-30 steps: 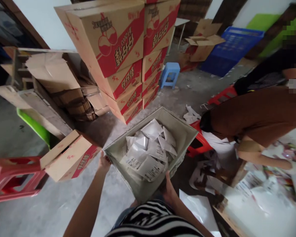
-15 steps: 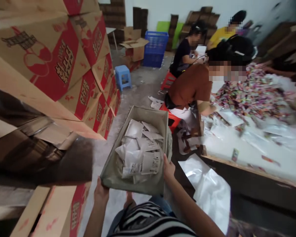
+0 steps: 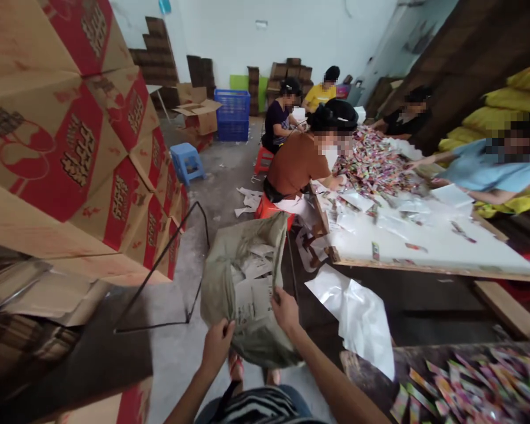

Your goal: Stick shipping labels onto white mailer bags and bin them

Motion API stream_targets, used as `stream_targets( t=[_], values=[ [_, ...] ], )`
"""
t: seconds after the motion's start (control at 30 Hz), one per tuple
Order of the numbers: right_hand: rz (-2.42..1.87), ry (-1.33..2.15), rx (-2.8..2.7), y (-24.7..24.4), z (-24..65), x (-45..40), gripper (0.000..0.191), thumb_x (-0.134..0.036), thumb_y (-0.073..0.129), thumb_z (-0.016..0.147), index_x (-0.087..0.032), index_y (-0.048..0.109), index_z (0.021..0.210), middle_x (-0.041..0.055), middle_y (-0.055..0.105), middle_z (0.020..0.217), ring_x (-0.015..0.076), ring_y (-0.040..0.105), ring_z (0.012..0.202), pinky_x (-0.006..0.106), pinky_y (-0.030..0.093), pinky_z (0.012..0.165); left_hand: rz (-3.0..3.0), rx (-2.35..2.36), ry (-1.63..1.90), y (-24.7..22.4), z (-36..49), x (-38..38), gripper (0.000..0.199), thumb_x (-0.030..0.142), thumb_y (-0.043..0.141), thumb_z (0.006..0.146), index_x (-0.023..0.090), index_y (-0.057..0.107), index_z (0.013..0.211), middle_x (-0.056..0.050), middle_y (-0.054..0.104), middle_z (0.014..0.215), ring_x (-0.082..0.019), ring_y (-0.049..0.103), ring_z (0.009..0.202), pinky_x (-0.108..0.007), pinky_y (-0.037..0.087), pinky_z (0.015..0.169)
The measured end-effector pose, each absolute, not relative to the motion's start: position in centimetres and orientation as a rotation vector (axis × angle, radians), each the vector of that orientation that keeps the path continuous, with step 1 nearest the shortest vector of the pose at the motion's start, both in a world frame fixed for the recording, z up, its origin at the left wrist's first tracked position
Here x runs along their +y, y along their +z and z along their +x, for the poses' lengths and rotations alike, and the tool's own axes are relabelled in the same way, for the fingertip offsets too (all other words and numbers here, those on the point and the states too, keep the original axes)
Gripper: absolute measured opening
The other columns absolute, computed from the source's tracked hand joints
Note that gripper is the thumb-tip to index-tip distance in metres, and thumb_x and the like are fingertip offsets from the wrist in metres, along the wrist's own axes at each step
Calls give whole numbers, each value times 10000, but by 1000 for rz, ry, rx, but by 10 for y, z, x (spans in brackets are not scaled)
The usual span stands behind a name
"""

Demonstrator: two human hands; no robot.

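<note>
Pinched closed on the rim of the sack, the left grip [image 3: 218,341] had the near edge by its left corner, the cloth bunched between thumb and fingers. The right grip [image 3: 285,309] was likewise closed, its fingers curled over the right side of the same rim. Between them the olive sack [image 3: 218,277] hung open and rather slack (its mouth was crooked, folding inward on the right), just in front of the person's striped top and above the feet [image 3: 236,368]. White packets [image 3: 254,300] with printed labels lay inside the sack.

Just left of the sack was a thin black wire frame [image 3: 155,267], apart from the left grip; part of it seemed to run behind the sack. Farther left of the sack rose stacked red-and-brown cartons [image 3: 75,147]. Beyond the sack, to the left, stood a blue stool [image 3: 188,162], and farther beyond it were blue crates [image 3: 232,106].

To the right of the sack was the bench [image 3: 424,253], white-topped, with a heap of small colourful sachets [image 3: 380,159] on its far part. A person in a brown shirt [image 3: 294,165] sat beyond the sack at the bench's near corner (others were around it too). A crumpled white sheet [image 3: 364,318] hung low, right of the sack and near the bench.
</note>
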State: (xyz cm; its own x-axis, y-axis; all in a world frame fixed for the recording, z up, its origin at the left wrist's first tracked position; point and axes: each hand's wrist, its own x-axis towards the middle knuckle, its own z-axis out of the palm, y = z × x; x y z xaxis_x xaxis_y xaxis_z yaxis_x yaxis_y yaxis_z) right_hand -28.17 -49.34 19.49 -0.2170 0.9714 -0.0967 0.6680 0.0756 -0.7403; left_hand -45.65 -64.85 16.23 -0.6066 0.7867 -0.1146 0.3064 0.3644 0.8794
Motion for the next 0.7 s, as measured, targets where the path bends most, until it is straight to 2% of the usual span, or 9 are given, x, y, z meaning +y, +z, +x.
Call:
stream_targets(
  t=[0.1,0.2,0.3,0.53,0.63,0.7],
  values=[
    [-1548,994,-2072,195,-298,-490,70,-148,603,682,-190,630,731,5,592,626,145,516,650,249,317,649,961,2121,1238,159,-476,-642,443,634,511,699,249,402,511,-29,482,683,-214,505,723,-328,386,705],
    [-1518,998,-2097,207,-296,-445,27,-172,607,682,-163,603,658,-1,574,626,129,488,662,239,301,638,888,2153,1282,155,-473,-626,517,747,404,711,267,334,531,14,374,597,-196,438,635,-326,374,637],
    [-1540,925,-2068,218,-298,-408,161,-186,493,780,-141,605,673,27,578,668,135,468,677,251,292,627,823,2163,1322,151,-457,-607,563,817,337,692,271,321,556,35,331,563,-180,392,584,-322,351,584],
    [-1356,959,-2256,194,-322,-447,137,-165,596,752,-164,600,615,-8,565,600,112,448,590,243,272,588,742,2207,1298,138,-453,-606,651,912,423,507,280,268,515,53,288,504,-160,340,511,-336,338,542],
    [-1392,910,-2233,206,-308,-409,239,-237,565,827,-139,613,614,35,592,625,136,504,634,248,318,628,744,2231,1243,137,-452,-615,668,938,419,444,286,276,478,35,314,468,-178,367,495,-368,367,540],
    [-1468,835,-2149,224,-302,-361,271,-288,510,887,-104,658,754,87,646,773,171,560,769,254,361,715,785,2237,1147,140,-447,-619,636,898,450,520,272,348,477,17,381,482,-193,432,525,-378,413,569]
  ],
)
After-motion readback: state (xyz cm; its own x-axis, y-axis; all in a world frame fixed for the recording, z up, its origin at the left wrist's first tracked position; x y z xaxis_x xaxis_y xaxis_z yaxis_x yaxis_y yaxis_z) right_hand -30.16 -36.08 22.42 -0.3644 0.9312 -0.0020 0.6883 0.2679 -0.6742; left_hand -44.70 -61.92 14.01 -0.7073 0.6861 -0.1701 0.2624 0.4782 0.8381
